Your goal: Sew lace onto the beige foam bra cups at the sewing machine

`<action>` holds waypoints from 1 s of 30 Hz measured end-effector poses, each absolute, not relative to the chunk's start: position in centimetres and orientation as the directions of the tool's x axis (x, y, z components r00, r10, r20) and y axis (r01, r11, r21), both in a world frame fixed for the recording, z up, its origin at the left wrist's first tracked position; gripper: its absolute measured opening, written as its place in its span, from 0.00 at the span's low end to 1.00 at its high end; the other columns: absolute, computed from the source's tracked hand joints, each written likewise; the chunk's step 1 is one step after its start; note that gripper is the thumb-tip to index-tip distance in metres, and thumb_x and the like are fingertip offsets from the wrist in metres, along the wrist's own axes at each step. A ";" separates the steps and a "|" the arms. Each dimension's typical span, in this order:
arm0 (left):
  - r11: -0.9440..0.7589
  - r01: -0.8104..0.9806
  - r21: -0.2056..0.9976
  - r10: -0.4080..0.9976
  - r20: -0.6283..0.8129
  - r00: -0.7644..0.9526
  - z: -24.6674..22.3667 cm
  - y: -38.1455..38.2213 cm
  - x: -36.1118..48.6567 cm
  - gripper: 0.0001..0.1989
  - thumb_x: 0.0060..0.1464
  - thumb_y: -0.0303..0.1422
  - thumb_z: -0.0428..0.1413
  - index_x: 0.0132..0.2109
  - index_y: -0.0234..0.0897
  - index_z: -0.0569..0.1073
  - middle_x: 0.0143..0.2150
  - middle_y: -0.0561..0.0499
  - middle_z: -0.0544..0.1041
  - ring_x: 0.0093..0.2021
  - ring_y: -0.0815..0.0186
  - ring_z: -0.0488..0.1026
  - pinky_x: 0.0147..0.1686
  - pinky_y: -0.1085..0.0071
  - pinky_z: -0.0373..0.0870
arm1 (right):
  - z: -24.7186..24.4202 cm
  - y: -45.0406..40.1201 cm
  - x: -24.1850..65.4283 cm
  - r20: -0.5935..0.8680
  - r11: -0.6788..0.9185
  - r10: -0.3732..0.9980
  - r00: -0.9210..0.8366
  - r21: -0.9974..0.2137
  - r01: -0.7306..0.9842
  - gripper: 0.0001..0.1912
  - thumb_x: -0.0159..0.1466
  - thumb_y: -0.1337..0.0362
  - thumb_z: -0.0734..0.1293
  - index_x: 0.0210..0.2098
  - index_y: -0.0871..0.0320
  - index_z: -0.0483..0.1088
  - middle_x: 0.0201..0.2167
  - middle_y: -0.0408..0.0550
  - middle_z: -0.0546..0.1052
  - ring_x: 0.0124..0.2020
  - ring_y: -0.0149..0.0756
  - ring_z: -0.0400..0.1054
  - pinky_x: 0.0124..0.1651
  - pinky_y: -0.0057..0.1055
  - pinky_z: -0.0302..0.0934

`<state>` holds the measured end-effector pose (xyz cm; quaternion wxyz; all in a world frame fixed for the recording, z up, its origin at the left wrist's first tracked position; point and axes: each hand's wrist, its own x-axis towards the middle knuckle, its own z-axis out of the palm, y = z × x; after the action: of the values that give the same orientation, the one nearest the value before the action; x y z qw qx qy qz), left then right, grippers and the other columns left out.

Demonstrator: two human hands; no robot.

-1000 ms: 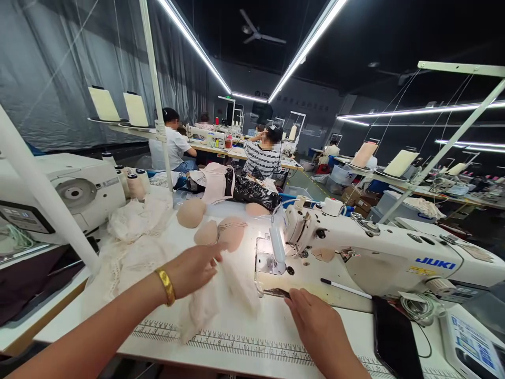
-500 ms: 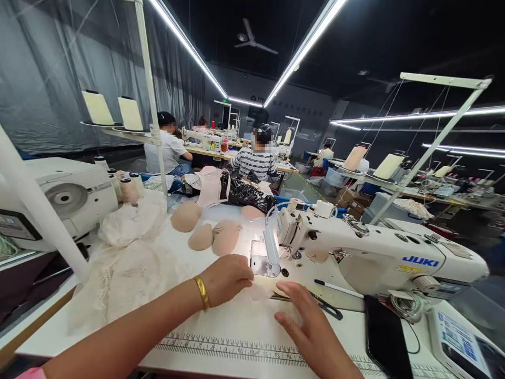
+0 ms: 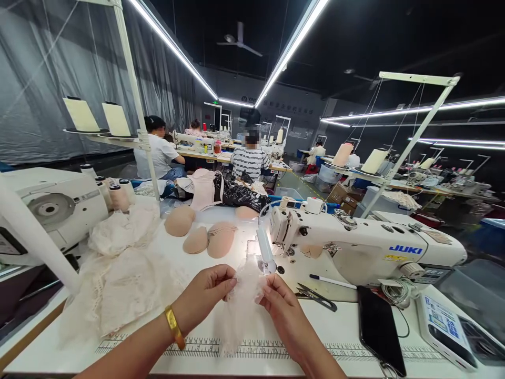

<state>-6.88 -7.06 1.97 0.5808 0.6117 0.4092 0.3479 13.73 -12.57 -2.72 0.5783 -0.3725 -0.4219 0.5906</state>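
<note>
A sheer, pale piece of lace fabric (image 3: 241, 316) hangs between my two hands, its lower end over the ruler markings at the table's front. My left hand (image 3: 209, 289), with a gold bracelet at the wrist, pinches its upper left edge. Pinched in my right hand (image 3: 281, 304) is the upper right edge. Both hands are just in front of the needle area of a white sewing machine (image 3: 363, 258), whose small lamp (image 3: 265, 245) lights the plate. Beige molded cups (image 3: 221, 239) lie behind my left hand.
Black scissors (image 3: 317, 299), a white pen (image 3: 333, 281) and a black phone (image 3: 379, 334) lie to the right. Piled lace (image 3: 128, 289) covers the table's left side. Thread cones (image 3: 118, 197) stand by another machine. People sit at machines further back.
My right hand, open before, has closed on the fabric's right edge. My left hand has moved left and nearer, and the fabric is now spread between both hands.
</note>
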 end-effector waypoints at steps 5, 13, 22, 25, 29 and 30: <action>0.106 -0.051 0.993 0.828 -0.059 0.558 1.3 -7.5 -6.2 0.21 0.48 0.47 0.68 0.34 0.37 0.68 0.33 0.52 0.71 0.36 0.64 0.67 0.37 0.69 0.65 | -2.6 -12.8 13.3 0.044 0.025 0.998 -0.040 -0.920 -0.392 0.20 0.61 0.50 0.79 0.38 0.53 0.69 0.31 0.38 0.70 0.35 0.32 0.62 0.43 0.29 0.57; 0.138 -0.089 0.987 0.858 -0.074 0.507 0.6 -8.3 -6.4 0.26 0.43 0.50 0.71 0.33 0.36 0.68 0.31 0.54 0.69 0.32 0.66 0.65 0.34 0.71 0.62 | -2.2 -13.0 14.0 -0.060 -0.168 0.945 -0.322 -0.933 -0.318 0.23 0.54 0.52 0.82 0.31 0.58 0.69 0.30 0.40 0.72 0.33 0.30 0.62 0.39 0.26 0.54; 0.146 0.000 0.989 0.849 -0.125 0.514 0.1 -8.5 -6.9 0.28 0.42 0.52 0.69 0.31 0.39 0.61 0.27 0.59 0.60 0.28 0.70 0.56 0.29 0.73 0.54 | -2.3 -11.8 13.0 -0.153 -0.280 0.954 -0.257 -0.756 -0.591 0.26 0.53 0.56 0.84 0.39 0.53 0.66 0.34 0.39 0.73 0.32 0.29 0.66 0.34 0.26 0.57; -0.022 0.248 0.969 0.848 -0.114 0.518 -0.1 -6.8 -8.0 0.25 0.47 0.52 0.64 0.33 0.40 0.61 0.29 0.58 0.64 0.29 0.68 0.61 0.30 0.72 0.58 | -3.7 -10.8 13.2 -0.144 -0.192 0.980 -0.136 -0.852 -0.486 0.27 0.52 0.53 0.84 0.40 0.52 0.67 0.31 0.37 0.72 0.30 0.29 0.65 0.33 0.26 0.57; -0.412 0.762 0.500 0.903 0.114 0.413 1.1 -2.0 -10.4 0.12 0.60 0.42 0.55 0.44 0.38 0.69 0.44 0.45 0.78 0.44 0.56 0.75 0.44 0.64 0.70 | -5.1 -9.8 13.2 -0.065 -0.062 0.998 0.010 -0.980 -0.190 0.28 0.53 0.45 0.81 0.41 0.54 0.69 0.25 0.35 0.69 0.24 0.28 0.59 0.28 0.27 0.52; -0.421 0.812 0.405 0.907 0.171 0.385 1.4 -0.5 -11.0 0.12 0.61 0.38 0.54 0.49 0.37 0.70 0.51 0.41 0.78 0.52 0.53 0.74 0.51 0.60 0.69 | -5.3 -9.7 13.2 -0.047 -0.044 0.999 0.014 -0.985 -0.168 0.28 0.54 0.44 0.80 0.42 0.54 0.69 0.25 0.36 0.69 0.24 0.29 0.60 0.28 0.28 0.51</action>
<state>-10.98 -0.49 1.39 0.1281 0.8222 0.5226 0.1855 13.22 -9.67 -5.25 0.5331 -0.4721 -0.4401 0.5471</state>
